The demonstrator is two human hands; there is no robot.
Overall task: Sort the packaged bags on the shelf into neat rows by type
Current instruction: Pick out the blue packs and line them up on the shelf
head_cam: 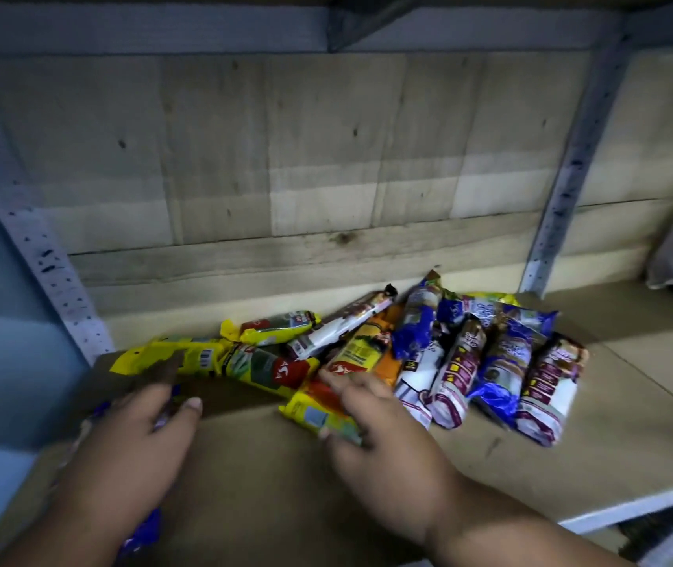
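A jumbled pile of packaged bags lies on the cardboard-lined shelf (490, 464). Yellow bags (187, 356) lie to the left and in the middle. Blue bags (416, 325) and white-and-maroon bags (547, 394) lie side by side to the right. My right hand (384, 448) rests on a yellow bag (314, 411) at the front of the pile, fingers curled over it. My left hand (134, 456) sits at the left, fingers spread, over a blue-purple bag (144, 529) that shows beneath the palm and wrist; its fingertips reach toward the leftmost yellow bag.
A wooden plank wall (286, 178) backs the shelf. Perforated metal uprights stand at the left (40, 255) and right (564, 198). An upper shelf (163, 30) hangs overhead. The shelf's white front edge (633, 505) runs at the lower right. Bare cardboard lies right of the pile.
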